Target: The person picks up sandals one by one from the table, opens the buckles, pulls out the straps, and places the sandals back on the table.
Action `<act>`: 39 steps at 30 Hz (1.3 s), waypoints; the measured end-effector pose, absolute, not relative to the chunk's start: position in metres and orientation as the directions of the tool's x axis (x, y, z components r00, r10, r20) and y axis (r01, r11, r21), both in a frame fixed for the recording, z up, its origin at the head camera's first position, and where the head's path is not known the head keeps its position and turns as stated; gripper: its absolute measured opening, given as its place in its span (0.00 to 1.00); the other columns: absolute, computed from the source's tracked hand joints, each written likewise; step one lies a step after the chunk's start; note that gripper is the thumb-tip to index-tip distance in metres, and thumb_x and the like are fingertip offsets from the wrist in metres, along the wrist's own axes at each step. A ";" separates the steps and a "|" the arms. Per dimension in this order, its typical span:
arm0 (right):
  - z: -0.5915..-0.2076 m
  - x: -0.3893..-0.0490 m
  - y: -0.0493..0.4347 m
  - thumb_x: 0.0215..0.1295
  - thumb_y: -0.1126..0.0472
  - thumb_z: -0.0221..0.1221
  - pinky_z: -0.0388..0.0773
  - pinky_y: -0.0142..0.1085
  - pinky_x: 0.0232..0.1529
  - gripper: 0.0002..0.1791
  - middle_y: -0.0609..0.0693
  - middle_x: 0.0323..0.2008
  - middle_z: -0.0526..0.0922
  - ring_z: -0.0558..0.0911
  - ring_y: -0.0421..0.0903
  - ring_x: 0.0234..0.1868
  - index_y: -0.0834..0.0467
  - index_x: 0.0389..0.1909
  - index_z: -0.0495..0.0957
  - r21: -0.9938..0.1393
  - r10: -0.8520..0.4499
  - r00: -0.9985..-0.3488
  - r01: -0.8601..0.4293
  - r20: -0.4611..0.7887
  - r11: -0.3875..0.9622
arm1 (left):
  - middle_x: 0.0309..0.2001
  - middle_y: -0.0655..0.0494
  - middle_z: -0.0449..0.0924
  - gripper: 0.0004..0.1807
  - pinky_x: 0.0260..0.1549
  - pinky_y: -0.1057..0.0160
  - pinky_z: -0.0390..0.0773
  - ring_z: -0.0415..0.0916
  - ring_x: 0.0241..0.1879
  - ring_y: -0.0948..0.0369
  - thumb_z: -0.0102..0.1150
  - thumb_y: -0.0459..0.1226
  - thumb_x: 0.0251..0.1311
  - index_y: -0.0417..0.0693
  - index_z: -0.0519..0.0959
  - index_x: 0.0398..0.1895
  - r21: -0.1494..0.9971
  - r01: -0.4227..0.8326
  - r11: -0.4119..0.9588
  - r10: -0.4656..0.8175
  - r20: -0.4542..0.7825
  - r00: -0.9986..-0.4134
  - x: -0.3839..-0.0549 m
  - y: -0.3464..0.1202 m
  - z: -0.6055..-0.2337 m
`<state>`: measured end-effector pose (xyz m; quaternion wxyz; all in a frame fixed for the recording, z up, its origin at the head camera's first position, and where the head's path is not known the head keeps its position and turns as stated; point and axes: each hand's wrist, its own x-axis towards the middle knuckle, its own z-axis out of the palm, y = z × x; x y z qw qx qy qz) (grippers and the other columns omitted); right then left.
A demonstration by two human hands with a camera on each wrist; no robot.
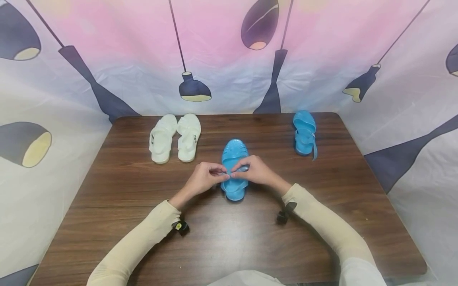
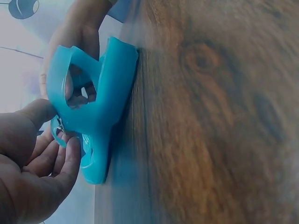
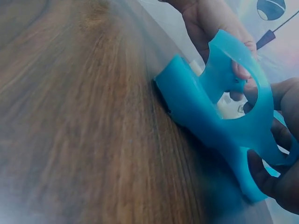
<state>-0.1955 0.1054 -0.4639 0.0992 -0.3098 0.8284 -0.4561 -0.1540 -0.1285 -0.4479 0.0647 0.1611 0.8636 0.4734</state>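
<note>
A blue jelly sandal (image 1: 235, 149) lies flat on the table, toe pointing away from me. Over its middle, both hands meet at the ankle strap (image 2: 57, 86). My left hand (image 1: 203, 177) pinches the strap between thumb and fingers beside a small metal buckle (image 2: 60, 125). From the other side my right hand (image 1: 260, 171) pinches the strap too, thumb and fingers curled round it in the right wrist view. The heel (image 3: 180, 88) of the sandal rests on the wood. Fingers partly hide the buckle.
A second blue sandal (image 1: 304, 139) stands at the back right of the brown wooden table (image 1: 229, 238), its strap hanging loose at the side. Two white sandals, a left one (image 1: 162, 145) and a right one (image 1: 188, 137), sit side by side at the back left. Patterned cloth (image 1: 229, 51) hangs behind.
</note>
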 end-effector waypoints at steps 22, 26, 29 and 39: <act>-0.447 -0.202 0.116 0.64 0.53 0.70 0.85 0.39 0.35 0.11 0.45 0.37 0.88 0.86 0.45 0.35 0.56 0.41 0.88 -0.848 -0.580 -0.805 -0.390 0.125 0.359 | 0.37 0.52 0.89 0.10 0.40 0.65 0.86 0.86 0.39 0.61 0.73 0.37 0.60 0.41 0.88 0.41 0.854 0.212 0.475 0.343 0.043 -0.938 -0.154 -0.129 -0.449; -0.442 -0.204 0.110 0.65 0.50 0.69 0.84 0.38 0.30 0.15 0.45 0.37 0.89 0.86 0.45 0.30 0.57 0.44 0.89 -0.832 -0.608 -0.786 -0.411 0.115 0.373 | 0.37 0.53 0.89 0.10 0.39 0.65 0.85 0.85 0.38 0.61 0.73 0.37 0.60 0.41 0.88 0.41 0.842 0.228 0.488 0.352 0.049 -0.935 -0.155 -0.128 -0.449; -0.442 -0.204 0.107 0.64 0.51 0.70 0.82 0.35 0.32 0.11 0.42 0.37 0.89 0.84 0.42 0.32 0.53 0.42 0.90 -0.794 -0.625 -0.770 -0.458 0.130 0.399 | 0.36 0.54 0.88 0.09 0.38 0.65 0.85 0.85 0.37 0.62 0.73 0.37 0.60 0.43 0.88 0.40 0.838 0.233 0.494 0.354 0.051 -0.934 -0.155 -0.127 -0.448; -0.453 -0.205 0.115 0.61 0.51 0.73 0.84 0.35 0.39 0.06 0.38 0.37 0.89 0.85 0.38 0.38 0.47 0.37 0.91 -0.784 -0.629 -0.763 -0.478 0.148 0.396 | 0.35 0.53 0.89 0.08 0.38 0.66 0.85 0.85 0.37 0.62 0.74 0.37 0.59 0.43 0.88 0.40 0.855 0.216 0.472 0.330 0.056 -0.942 -0.154 -0.131 -0.451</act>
